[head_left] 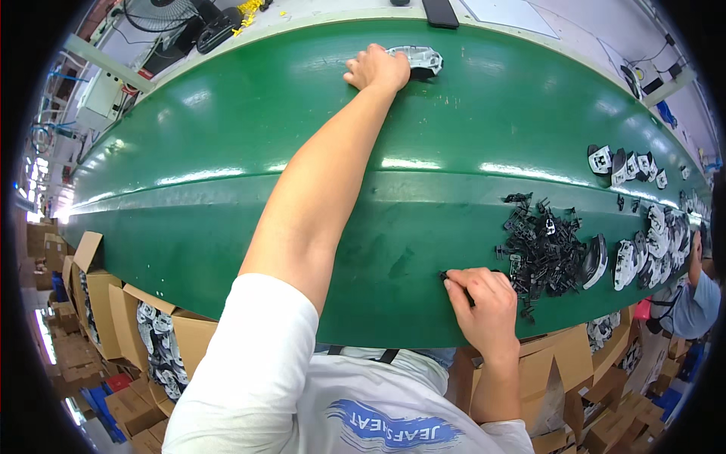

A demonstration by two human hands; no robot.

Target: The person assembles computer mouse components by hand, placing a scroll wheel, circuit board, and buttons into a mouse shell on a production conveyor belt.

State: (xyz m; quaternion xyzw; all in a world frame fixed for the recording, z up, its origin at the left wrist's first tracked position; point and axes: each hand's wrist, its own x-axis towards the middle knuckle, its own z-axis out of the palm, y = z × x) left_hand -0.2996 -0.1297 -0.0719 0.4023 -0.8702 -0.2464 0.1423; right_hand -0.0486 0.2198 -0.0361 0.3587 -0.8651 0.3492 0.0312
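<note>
My left arm stretches across to the far side of the green work surface. There my left hand is closed at the left end of a white-and-black moulded plastic shell; its gripping fingertips are partly hidden. Near the front edge, my right hand pinches a small black plastic part between thumb and forefinger, just above or on the surface. Right beside that hand lies a loose heap of small black plastic clips.
Black-and-white shells stand in groups on the right, with a row of smaller ones farther back. Open cardboard boxes of shells line the near edge. Another person works at far right. A dark phone lies on the back ledge.
</note>
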